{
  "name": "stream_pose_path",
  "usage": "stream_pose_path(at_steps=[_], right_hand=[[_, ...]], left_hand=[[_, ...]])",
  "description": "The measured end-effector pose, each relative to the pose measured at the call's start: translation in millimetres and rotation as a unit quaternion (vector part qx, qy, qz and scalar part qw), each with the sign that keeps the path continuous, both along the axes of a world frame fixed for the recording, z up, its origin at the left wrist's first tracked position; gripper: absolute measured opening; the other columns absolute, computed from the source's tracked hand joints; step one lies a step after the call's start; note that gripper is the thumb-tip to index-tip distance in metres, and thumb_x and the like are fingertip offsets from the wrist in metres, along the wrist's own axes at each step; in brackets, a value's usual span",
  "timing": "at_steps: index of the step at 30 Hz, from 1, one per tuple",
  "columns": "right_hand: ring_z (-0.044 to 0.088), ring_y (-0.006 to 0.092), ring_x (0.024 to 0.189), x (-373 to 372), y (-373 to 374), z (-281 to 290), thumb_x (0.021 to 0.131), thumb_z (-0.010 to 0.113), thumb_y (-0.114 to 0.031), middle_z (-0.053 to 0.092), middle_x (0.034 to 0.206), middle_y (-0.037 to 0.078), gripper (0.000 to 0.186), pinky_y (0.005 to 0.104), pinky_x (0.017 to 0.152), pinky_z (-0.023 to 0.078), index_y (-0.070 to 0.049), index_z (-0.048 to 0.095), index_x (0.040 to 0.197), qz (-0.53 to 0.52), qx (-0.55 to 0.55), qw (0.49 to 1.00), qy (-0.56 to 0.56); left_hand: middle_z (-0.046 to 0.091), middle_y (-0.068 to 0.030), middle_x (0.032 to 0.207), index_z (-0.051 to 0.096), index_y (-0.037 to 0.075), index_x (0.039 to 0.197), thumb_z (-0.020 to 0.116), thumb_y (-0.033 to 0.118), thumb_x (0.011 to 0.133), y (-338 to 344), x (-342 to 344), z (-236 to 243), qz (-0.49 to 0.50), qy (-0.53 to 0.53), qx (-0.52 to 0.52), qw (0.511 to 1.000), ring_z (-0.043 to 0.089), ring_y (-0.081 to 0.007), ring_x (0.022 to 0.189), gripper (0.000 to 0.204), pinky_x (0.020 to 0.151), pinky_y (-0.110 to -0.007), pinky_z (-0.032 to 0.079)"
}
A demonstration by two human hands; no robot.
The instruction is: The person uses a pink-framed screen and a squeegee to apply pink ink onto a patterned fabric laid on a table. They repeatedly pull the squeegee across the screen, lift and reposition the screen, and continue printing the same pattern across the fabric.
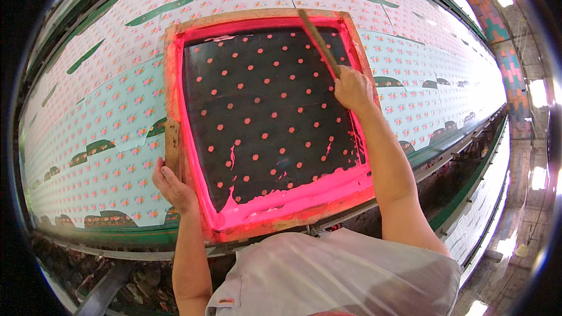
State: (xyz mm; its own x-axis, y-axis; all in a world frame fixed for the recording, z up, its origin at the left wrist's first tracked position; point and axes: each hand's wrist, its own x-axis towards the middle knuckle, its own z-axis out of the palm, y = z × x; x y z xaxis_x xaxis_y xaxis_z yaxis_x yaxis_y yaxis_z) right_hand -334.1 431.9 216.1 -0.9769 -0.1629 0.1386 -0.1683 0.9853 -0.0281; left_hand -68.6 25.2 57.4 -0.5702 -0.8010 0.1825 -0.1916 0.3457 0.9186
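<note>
Stretched along a long printing table [462,134], pale printed fabric [93,123] patterned with small flowers and dark green leaf shapes runs off toward the far right, where a tiled wall and bright lights show at the picture's rim. On the fabric, straight ahead of the person, lies a wooden-framed printing screen [171,111] — its dark mesh dotted with small orange-pink spots and edged all round with bright pink ink [293,199], which pools thickest along the near rail and in the near left corner. The frame acts as a shallow tray here: the ink sits inside it, none visible on the cloth beyond. The right hand [351,89] is closed around the lower end of a wooden squeegee handle [319,41], whose long axis runs diagonally up and to the left from the fist to the far rail of the frame; the blade itself cannot be made out. The left hand [172,187] rests on the near left corner of the frame, fingers curled over its outer edge, holding it. So the right hand alone has the handle, at the screen's right side, while the left is well apart from it across the mesh.
</note>
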Motion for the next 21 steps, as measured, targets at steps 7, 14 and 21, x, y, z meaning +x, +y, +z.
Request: stream_pose_path(at_steps=[7,14,21], right_hand=[[0.076,0.0451,0.11,0.4,-48.3,34.5,0.099,0.071,-0.026,0.08,0.114,0.023,0.036,0.0575,0.099,0.058,-0.017,0.077,0.133,0.125,-0.082,0.966,-0.209],[0.079,0.0366,0.11,-81.0,-128.3,13.1,0.093,0.065,-0.014,0.083,0.117,0.013,0.044,0.0528,0.098,0.061,-0.026,0.08,0.133,0.3,-0.02,0.953,-0.035],[0.077,0.0369,0.117,-170.3,-147.7,-9.3,0.097,0.065,-0.019,0.081,0.125,0.016,0.042,0.0524,0.101,0.06,-0.028,0.078,0.136,0.276,0.016,0.959,0.061]], left_hand=[[0.056,-0.0229,0.143,0.058,-0.006,0.15,0.045,0.033,0.12,-1.0,1.2,-0.1,0.009,0.0,0.014,1.0,0.055,-0.0362,0.136,0.051,0.119,-0.047,0.042],[0.058,-0.0249,0.142,0.059,-0.008,0.146,0.046,0.031,0.119,2.9,2.1,4.5,0.04,-0.018,-0.032,0.999,0.055,-0.0392,0.134,0.049,0.118,-0.049,0.043],[0.059,-0.0261,0.141,0.059,-0.009,0.146,0.045,0.035,0.119,4.7,6.0,6.0,0.051,-0.038,-0.053,0.997,0.054,-0.04,0.135,0.054,0.118,-0.05,0.042]])
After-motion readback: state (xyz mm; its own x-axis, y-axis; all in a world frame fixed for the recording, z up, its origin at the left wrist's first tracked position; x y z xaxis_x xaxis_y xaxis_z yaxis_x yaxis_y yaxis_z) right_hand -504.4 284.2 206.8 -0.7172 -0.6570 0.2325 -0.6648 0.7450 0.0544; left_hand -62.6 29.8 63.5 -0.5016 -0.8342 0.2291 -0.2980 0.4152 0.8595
